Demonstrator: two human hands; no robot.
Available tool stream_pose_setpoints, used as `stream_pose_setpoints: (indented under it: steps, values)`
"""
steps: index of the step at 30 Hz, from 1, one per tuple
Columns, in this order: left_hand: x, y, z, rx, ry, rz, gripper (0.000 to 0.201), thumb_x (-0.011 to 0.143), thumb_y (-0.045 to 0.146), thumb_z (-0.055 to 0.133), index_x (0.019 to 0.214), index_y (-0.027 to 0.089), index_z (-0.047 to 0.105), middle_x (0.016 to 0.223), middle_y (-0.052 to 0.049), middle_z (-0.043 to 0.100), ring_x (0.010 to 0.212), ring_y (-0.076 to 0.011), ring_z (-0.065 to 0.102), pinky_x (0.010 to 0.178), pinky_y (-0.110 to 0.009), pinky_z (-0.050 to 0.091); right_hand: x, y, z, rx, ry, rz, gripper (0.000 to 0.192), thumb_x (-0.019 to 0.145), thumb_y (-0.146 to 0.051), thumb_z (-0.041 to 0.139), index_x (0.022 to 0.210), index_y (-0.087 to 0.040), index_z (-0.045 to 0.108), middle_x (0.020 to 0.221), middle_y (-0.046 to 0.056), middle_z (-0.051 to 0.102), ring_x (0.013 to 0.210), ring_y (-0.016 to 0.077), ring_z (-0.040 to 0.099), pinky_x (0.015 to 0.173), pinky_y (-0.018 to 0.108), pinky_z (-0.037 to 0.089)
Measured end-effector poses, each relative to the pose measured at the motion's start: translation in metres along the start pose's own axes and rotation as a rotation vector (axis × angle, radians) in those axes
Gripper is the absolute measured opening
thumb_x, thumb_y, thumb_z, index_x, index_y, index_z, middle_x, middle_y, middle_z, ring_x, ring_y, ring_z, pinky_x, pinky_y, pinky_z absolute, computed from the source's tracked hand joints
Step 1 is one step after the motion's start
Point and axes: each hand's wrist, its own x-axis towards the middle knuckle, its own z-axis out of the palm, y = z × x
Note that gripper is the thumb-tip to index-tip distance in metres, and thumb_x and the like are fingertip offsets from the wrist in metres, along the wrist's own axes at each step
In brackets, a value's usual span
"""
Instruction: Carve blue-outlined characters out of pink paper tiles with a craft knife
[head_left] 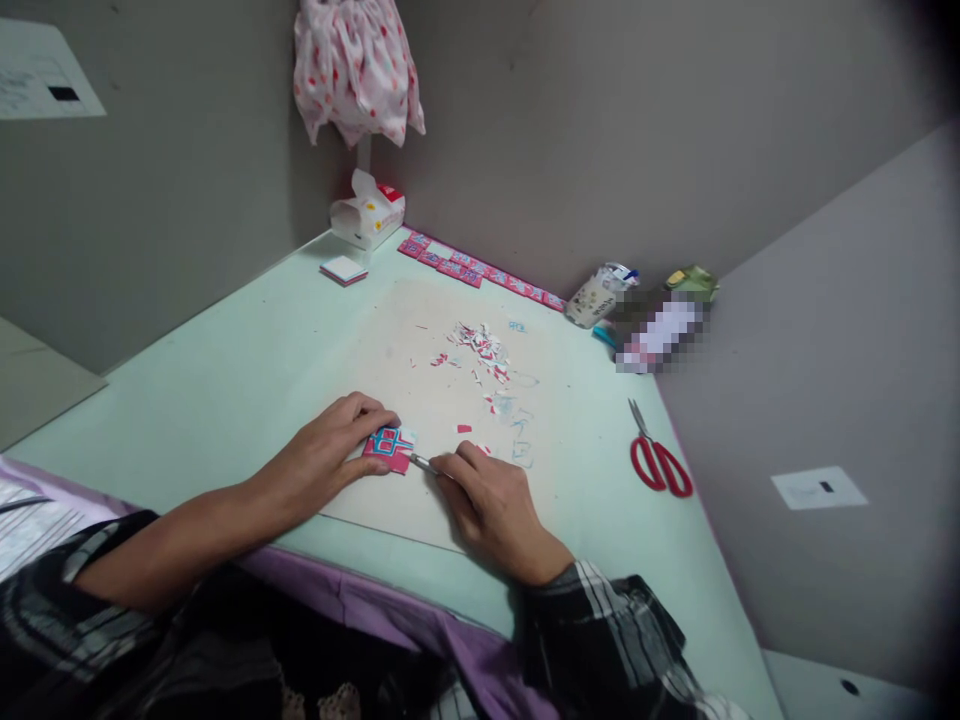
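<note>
A small pink carving block (pixel 391 460) with a blue-outlined character on its face lies on the beige board (pixel 360 505). My left hand (pixel 330 440) pins it down, thumb along the near side and fingers along the far side. In my right hand (pixel 495 500) is a slim, silvery craft knife (pixel 424 464), gripped like a pen. Its tip meets the block's right edge; the exact contact is too small to make out. Just beyond my right hand lies a loose red scrap (pixel 464 429).
White and red shavings (pixel 484 345) are heaped farther up the board. Red-handled scissors (pixel 660 466) lie at right. Pink carved tiles (pixel 480 271) line the back edge, near a tissue pack (pixel 369 212), a stack of square sheets (pixel 344 270) and a pen-filled cup (pixel 598 297).
</note>
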Motion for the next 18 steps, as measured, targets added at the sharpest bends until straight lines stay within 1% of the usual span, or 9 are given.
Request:
stream_pose_setpoints:
  steps: [6,11,18]
  values:
    - [0.001,0.003,-0.003,-0.032,-0.03,-0.023,0.034,0.101,0.04,0.061,0.133,0.029,0.064,0.126,-0.005,0.062,0.118,-0.0255,0.063,0.105,-0.039,0.049,-0.01,0.004,-0.002,0.006,0.022,-0.008,0.026,0.112,-0.023,0.041,0.114,-0.018,0.066,0.088,0.003,0.063,0.065,0.0146,0.055,0.06,0.028,0.035]
    - [0.001,0.005,-0.006,-0.045,-0.058,-0.065,0.037,0.1,0.045,0.063,0.133,0.027,0.064,0.126,-0.006,0.063,0.119,-0.0276,0.063,0.105,-0.041,0.049,-0.013,0.008,-0.004,0.06,0.024,-0.008,0.024,0.112,-0.023,0.043,0.115,-0.018,0.066,0.088,0.003,0.062,0.065,0.0145,0.055,0.06,0.028,0.038]
    - [0.0,0.002,-0.001,-0.029,0.004,-0.006,0.033,0.102,0.041,0.059,0.133,0.03,0.063,0.125,-0.006,0.064,0.115,-0.0262,0.064,0.101,-0.04,0.051,-0.012,0.006,-0.007,0.108,0.011,-0.01,0.023,0.112,-0.024,0.044,0.114,-0.018,0.066,0.09,0.004,0.064,0.068,0.0148,0.058,0.061,0.027,0.042]
